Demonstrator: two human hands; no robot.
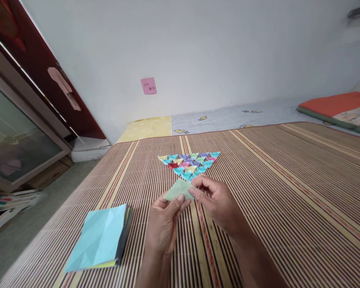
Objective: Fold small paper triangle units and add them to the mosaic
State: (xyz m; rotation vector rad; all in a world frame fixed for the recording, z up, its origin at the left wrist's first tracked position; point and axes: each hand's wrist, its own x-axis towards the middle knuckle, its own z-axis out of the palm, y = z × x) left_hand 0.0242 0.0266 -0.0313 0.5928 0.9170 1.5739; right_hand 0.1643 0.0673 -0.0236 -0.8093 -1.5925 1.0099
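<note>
Leftmost I see a paper stack (96,236), creased blue sheet on top, lying on the striped mat (273,180). Next, my left hand (163,220) pinches the folded pale green paper (177,191), which I hold on the near side of a triangle of small folded pieces (193,163), while my right hand (222,202) grips its right corner between thumb and fingertips.

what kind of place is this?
Probably a bedroom: a striped mat over patterned cloth that looks like bedding, an orange quilt-like cover at the right, and a dark red door at the left.
</note>
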